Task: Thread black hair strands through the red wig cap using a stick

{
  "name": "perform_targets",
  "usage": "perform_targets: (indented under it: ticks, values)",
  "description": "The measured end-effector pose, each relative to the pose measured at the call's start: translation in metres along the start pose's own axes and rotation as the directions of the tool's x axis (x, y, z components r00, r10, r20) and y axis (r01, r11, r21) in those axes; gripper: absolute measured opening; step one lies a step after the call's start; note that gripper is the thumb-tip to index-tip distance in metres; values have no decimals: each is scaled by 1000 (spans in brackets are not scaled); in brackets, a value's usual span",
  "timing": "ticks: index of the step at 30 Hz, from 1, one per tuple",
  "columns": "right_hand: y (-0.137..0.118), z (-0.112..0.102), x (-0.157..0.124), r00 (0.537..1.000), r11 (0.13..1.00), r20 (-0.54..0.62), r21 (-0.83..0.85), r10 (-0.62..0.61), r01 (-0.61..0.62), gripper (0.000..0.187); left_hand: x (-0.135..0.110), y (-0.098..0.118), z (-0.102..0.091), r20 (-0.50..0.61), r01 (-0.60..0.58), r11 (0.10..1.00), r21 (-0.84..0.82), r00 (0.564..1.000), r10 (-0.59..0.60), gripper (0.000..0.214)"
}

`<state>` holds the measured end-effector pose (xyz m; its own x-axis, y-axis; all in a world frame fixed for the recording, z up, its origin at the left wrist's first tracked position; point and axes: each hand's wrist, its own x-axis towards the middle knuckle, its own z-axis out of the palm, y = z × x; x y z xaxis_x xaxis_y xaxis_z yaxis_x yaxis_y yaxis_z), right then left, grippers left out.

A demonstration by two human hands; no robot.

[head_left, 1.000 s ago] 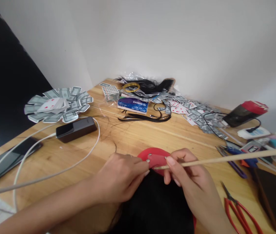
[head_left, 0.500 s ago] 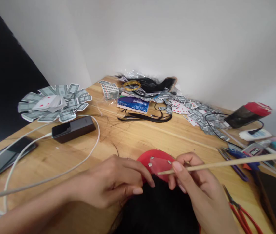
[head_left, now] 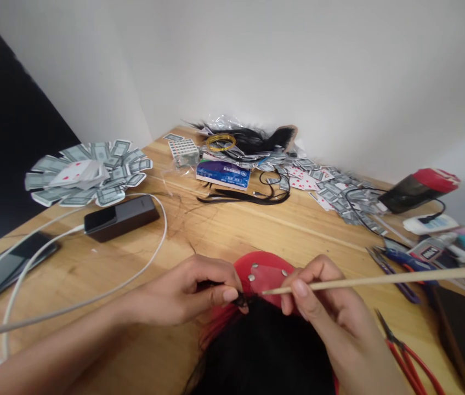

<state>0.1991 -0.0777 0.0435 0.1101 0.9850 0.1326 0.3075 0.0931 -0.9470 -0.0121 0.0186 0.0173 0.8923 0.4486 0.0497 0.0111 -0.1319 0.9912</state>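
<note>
A red round piece (head_left: pixel 266 271) with small metal rivets lies on the wooden table (head_left: pixel 224 230) in front of me, with a mass of black hair (head_left: pixel 265 351) over its near side. My left hand (head_left: pixel 187 291) is closed, pinching a strand of the black hair at the red piece's left edge. My right hand (head_left: pixel 327 307) is closed on a long thin wooden stick (head_left: pixel 380 278). The stick's tip rests over the red piece, and its other end runs off to the right.
A black power bank (head_left: pixel 121 218) with a white cable (head_left: pixel 92 291) lies at left, a phone (head_left: pixel 6 269) farther left. A fan of playing cards (head_left: pixel 88 173) and scattered cards (head_left: pixel 331 192) lie at the back. Red-handled scissors (head_left: pixel 405 356) and blue pliers (head_left: pixel 397 263) sit right.
My left hand has curled from resting on the red piece to pinching a strand of black hair. The stick's tip has stayed over the red piece.
</note>
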Motion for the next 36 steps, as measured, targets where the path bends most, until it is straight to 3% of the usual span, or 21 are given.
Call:
perform_targets:
  ticks: [5, 13, 17, 21, 30, 36]
  values:
    - [3, 2, -3, 999, 995, -6, -84, -44, 44, 27, 0, 2, 1, -2, 20, 1000, -9, 1000, -20, 34]
    - [3, 1, -5, 999, 999, -35, -37, 15, -17, 26, -2, 2, -1, -17, 55, 997, -60, 998, -57, 33]
    - [2, 2, -5, 994, 993, -20, 55, 103, -102, 24, -3, -2, -4, -78, 104, 984, -147, 990, -116, 35]
    - [0, 7, -4, 984, 984, -99, 118, 146, -135, 22, -2, -7, -6, -163, 132, 970, -204, 973, -166, 40]
    - [8, 6, -5, 997, 996, -68, -89, -37, 30, 31, 2, -9, -5, -250, 97, 941, -325, 950, -185, 39]
    - [8, 7, -6, 996, 992, -79, -119, -38, 28, 30, 1, -10, -2, -249, 71, 946, -317, 956, -155, 40]
